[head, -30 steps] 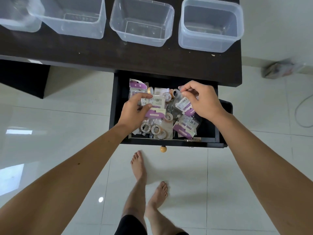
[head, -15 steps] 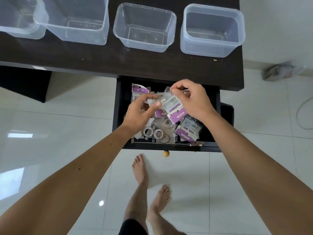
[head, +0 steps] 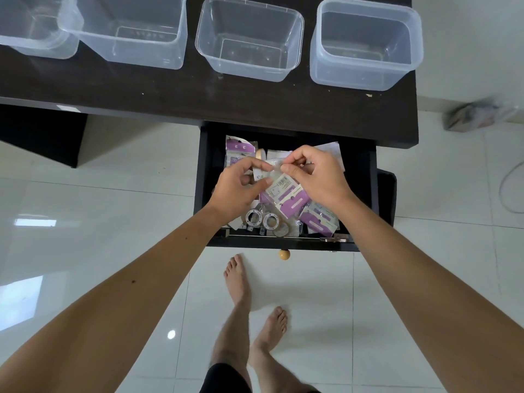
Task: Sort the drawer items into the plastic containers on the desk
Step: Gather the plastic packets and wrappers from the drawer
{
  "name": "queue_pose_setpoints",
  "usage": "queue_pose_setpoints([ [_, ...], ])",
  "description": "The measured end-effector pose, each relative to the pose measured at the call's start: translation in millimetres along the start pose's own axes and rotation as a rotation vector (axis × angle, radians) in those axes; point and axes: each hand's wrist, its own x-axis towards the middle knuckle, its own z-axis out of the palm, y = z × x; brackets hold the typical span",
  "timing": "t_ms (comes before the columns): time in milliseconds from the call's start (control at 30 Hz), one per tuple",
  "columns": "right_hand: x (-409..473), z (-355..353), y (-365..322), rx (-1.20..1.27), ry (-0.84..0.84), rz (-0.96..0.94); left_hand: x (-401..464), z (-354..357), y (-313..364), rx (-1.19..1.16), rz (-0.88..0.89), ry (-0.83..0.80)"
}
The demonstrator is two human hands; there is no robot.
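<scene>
Dark matte desk (head: 198, 97) on glossy white floor tiles (head: 85, 199). Four clear plastic tubs (head: 249, 38) along the desk's far side, rectangular with rounded corners. Drawer (head: 365, 180) open below the desk's near edge. Above the drawer, left hand (head: 238, 191) and right hand (head: 317, 174) both pinch a crinkly clear packet (head: 286, 191) with a purple card.

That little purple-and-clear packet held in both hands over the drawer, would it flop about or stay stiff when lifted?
The packet probably bends: it looks like thin clear film with a purple card header. It is likely light, since the right hand and left hand hold it by fingertip pinches. The glossy film may be slippery.
</scene>
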Motion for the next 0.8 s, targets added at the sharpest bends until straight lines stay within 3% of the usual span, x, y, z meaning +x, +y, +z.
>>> queue_pose_setpoints([
  [300, -3, -26, 44, -0.165, 0.183, 0.076, -4, -21, -11, -0.002, -0.006, 0.069],
  [533, -7, -19, 74, -0.387, -0.001, 0.201, -6, -20, -15, 0.122, -0.024, 0.11],
  [800, -7, -8, 83, -0.353, 0.074, 0.165, -4, -17, -17, 0.215, 0.011, 0.126],
])
